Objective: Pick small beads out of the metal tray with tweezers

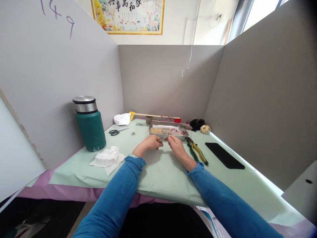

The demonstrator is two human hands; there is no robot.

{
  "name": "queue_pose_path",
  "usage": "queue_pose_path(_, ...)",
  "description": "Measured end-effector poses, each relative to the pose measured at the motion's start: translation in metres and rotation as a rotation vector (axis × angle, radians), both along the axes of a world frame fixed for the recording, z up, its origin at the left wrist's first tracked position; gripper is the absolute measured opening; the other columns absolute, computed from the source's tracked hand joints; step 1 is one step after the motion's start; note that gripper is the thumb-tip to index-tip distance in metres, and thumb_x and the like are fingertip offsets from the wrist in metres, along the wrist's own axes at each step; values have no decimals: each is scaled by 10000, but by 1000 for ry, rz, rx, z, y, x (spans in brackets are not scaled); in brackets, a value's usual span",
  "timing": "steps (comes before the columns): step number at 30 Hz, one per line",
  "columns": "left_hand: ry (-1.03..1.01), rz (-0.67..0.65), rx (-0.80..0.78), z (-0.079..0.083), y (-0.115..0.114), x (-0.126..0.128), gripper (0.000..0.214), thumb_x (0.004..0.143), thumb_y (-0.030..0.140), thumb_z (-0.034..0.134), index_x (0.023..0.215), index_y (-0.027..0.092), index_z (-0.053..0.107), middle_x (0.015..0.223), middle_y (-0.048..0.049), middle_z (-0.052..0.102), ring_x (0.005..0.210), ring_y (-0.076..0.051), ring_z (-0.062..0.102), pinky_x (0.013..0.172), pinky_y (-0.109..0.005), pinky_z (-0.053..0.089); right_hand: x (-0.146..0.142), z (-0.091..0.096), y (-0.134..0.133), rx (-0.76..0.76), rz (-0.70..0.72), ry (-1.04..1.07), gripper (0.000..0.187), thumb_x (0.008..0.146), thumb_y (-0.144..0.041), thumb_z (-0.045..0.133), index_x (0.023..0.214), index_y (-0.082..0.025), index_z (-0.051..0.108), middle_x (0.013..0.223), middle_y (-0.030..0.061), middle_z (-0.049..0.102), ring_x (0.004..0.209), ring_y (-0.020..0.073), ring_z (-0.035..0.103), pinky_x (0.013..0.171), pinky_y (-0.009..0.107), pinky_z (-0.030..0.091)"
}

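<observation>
My left hand (150, 142) and my right hand (175, 144) meet just in front of a metal tray (184, 127) filled with small beads, some gold and some pink. Both hands have their fingers pinched together. Between them runs a thin, pale needle-like piece (162, 139), held at each end. What else the fingertips hold is too small to make out. Both arms wear blue sleeves and rest on the light green table cover (158, 175).
A green flask (90, 127) stands at left, crumpled tissue (107, 157) in front of it. Scissors (117, 131) and a white cloth (122, 119) lie behind. Pliers (197, 151) and a black phone (224, 155) lie at right. Grey partition walls enclose three sides.
</observation>
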State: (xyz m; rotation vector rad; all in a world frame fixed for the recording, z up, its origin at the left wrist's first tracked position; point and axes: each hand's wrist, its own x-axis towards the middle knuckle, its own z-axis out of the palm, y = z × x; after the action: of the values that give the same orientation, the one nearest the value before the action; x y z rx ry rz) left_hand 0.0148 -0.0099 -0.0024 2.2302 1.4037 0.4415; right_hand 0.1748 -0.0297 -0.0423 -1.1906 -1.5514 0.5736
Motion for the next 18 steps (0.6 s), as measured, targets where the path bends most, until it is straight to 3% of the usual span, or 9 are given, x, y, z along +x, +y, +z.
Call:
queue_pose_path(11, 1, 3, 33, 1, -1, 0, 209, 727, 291, 533, 783, 167, 692, 599, -2, 641, 575, -117, 533, 547, -220, 369, 0, 1, -2, 21, 5, 12, 268, 809, -364, 392, 746, -185, 581, 613, -10, 485, 613, 153, 443, 583, 260, 341)
queue_pose_path(18, 4, 7, 50, -1, 2, -1, 208, 721, 304, 536, 756, 164, 686, 602, -7, 644, 583, -126, 539, 548, -230, 365, -1, 3, -5, 107, -24, -64, 279, 810, -372, 407, 785, -180, 608, 686, 9, 567, 665, 163, 476, 640, 270, 359)
